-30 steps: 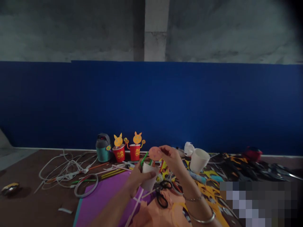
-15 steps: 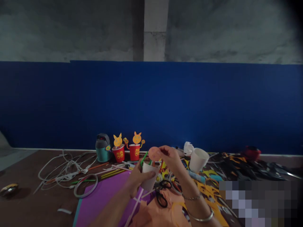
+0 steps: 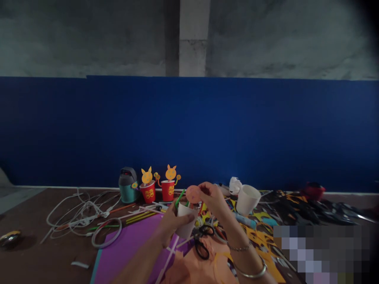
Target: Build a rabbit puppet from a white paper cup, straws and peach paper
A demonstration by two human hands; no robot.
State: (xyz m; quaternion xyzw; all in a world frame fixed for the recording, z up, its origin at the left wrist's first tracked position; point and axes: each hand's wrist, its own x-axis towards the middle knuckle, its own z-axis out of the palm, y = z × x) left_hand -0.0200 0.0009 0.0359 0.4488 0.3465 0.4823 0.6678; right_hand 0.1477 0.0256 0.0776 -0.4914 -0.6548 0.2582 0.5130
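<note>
- Left hand (image 3: pixel 174 223): wrapped round the white cup (image 3: pixel 186 225), thumb across the near side, fingers behind. Closed on it.
- Right hand (image 3: pixel 211 196): thumb and finger pinch the orange disc (image 3: pixel 193 194) at its right edge. Narrow grip.
- Cup sits in front of me over the purple sheet (image 3: pixel 124 246) and the orange paper (image 3: pixel 189 265); can't tell if its base touches anything. Scissors (image 3: pixel 196 247) lie just right of it.
- Disc is right above the cup's mouth, a short reddish stem showing under it; can't tell where that stem ends.
- Handling, my read: cup is light, thin-walled, would dent if squeezed. Best held round the middle, low force. Disc looks like card: light, bends easily, so pinch the rim.
- Cup's long axis is near upright, mouth up, top leaning slightly right. Narrow end down.
- Disc stands on edge, flat face roughly toward me. No long axis, basically round.
- Green straw (image 3: pixel 179 198) at the cup's left rim slants up and right.
</note>
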